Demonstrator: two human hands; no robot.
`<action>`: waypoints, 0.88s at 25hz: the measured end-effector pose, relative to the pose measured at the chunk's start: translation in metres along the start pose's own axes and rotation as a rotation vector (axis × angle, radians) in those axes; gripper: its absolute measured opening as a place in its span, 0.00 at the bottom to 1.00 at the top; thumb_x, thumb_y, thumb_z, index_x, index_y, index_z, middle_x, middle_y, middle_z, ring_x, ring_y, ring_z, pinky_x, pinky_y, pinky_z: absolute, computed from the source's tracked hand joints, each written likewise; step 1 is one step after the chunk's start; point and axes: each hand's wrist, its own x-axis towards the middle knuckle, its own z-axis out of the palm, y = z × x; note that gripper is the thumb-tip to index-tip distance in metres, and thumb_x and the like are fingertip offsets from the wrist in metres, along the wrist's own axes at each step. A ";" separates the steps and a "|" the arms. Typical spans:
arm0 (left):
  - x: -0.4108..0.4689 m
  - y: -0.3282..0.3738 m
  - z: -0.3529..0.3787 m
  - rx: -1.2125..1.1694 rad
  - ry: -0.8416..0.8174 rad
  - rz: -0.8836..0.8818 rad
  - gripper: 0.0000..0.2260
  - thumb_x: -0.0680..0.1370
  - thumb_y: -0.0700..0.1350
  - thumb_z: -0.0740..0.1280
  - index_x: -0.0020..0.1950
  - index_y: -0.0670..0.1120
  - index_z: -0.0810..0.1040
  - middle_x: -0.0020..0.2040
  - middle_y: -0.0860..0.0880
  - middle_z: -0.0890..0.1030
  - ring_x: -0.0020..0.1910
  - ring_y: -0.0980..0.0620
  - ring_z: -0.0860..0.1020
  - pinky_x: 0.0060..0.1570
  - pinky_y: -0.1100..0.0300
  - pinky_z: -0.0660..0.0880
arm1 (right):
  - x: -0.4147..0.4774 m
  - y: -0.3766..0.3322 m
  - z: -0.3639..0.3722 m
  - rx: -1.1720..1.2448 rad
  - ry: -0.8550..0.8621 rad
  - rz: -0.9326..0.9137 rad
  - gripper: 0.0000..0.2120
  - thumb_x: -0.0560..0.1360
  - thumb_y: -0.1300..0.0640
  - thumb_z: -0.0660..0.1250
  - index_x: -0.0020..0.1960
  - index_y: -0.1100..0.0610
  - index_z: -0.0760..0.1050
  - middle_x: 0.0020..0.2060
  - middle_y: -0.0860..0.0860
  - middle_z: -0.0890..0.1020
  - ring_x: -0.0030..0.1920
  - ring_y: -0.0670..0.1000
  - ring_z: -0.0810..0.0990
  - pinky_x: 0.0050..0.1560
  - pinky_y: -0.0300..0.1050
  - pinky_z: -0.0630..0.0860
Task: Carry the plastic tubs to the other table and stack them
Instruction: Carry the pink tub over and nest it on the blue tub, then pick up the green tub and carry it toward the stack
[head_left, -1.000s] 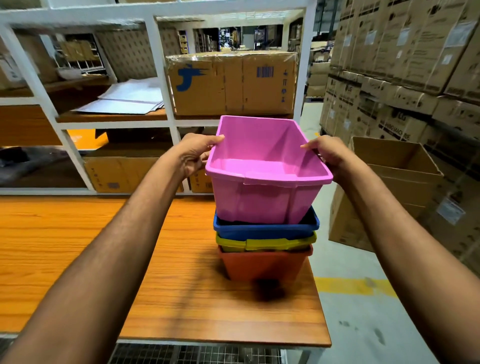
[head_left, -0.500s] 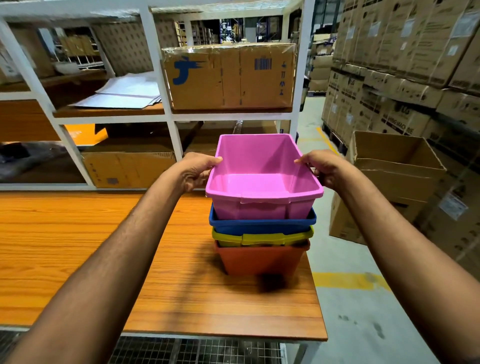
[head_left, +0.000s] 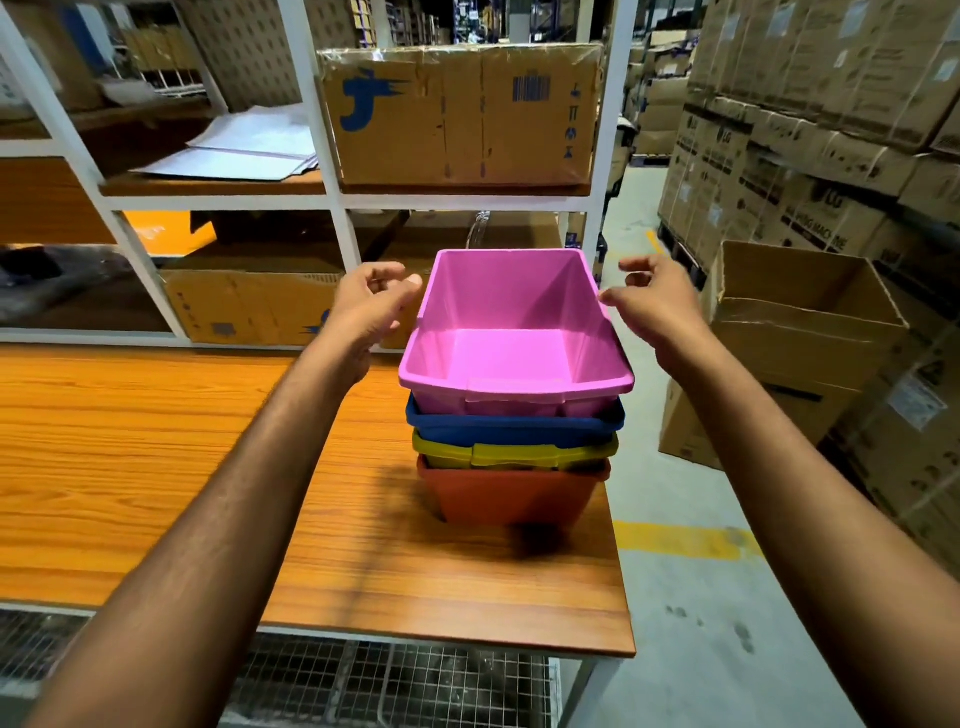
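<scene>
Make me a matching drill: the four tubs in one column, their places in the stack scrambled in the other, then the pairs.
Things:
1. pink tub
2. blue tub
3. yellow tub
4. orange tub

Places:
A. on the table top, at the bottom
B. top of the stack
C. directly under the top tub
D. directly above the bottom tub

Pairs: 1-B, 2-C, 3-D, 4-A

A wooden bench (head_left: 156, 467) stands before a white shelving rack (head_left: 322, 156) with cardboard boxes (head_left: 462, 114). Grey concrete floor (head_left: 691, 623) carries a yellow line (head_left: 680, 540).
</scene>
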 end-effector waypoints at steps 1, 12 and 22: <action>-0.009 0.003 -0.003 -0.001 0.024 0.065 0.17 0.80 0.47 0.72 0.68 0.49 0.78 0.61 0.50 0.80 0.60 0.52 0.79 0.47 0.61 0.77 | -0.007 -0.006 -0.003 -0.021 0.046 -0.096 0.22 0.76 0.62 0.73 0.69 0.56 0.76 0.60 0.50 0.80 0.59 0.49 0.79 0.50 0.40 0.77; -0.184 -0.104 -0.079 0.292 0.263 0.335 0.18 0.78 0.46 0.73 0.67 0.57 0.75 0.63 0.55 0.79 0.61 0.55 0.78 0.59 0.50 0.76 | -0.201 0.000 0.056 0.230 -0.597 -0.409 0.16 0.75 0.64 0.75 0.61 0.52 0.81 0.47 0.46 0.81 0.43 0.44 0.78 0.44 0.38 0.77; -0.313 -0.209 -0.284 0.604 0.311 0.066 0.22 0.80 0.53 0.70 0.74 0.58 0.72 0.71 0.57 0.74 0.72 0.53 0.71 0.69 0.46 0.70 | -0.401 0.031 0.240 -0.118 -0.793 -0.615 0.18 0.80 0.48 0.70 0.68 0.47 0.76 0.59 0.41 0.78 0.63 0.42 0.76 0.61 0.48 0.76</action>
